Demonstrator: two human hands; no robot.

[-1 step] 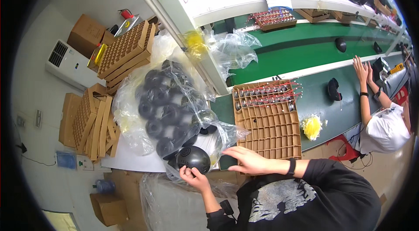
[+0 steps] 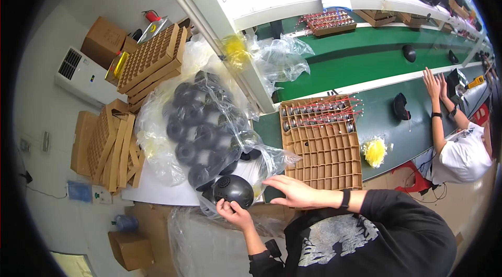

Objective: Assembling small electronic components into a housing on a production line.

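My left hand (image 2: 236, 215) is closed on the lower edge of a round black plastic shell (image 2: 234, 191) with a patch of small holes. It holds the shell tilted over the table's near edge. To its right, my right hand (image 2: 294, 191) is open, fingers stretched toward the shell with a small gap between. Behind the shell lies a clear plastic bag (image 2: 157, 146) full of similar black round shells (image 2: 204, 136). Beyond my right hand sits a cardboard divider tray (image 2: 324, 154), its far rows filled with small round metal parts on red wires (image 2: 319, 115).
A yellow bundle of strands (image 2: 375, 151) and a black curved part (image 2: 401, 107) lie right of the tray. A co-worker (image 2: 460, 156) sits at the far right. A green conveyor belt (image 2: 340, 60) runs behind a post (image 2: 238, 41). Cardboard dividers (image 2: 112, 146) are stacked at left.
My right hand has shifted slightly left, closer to the shell. My left hand keeps its hold on the shell.
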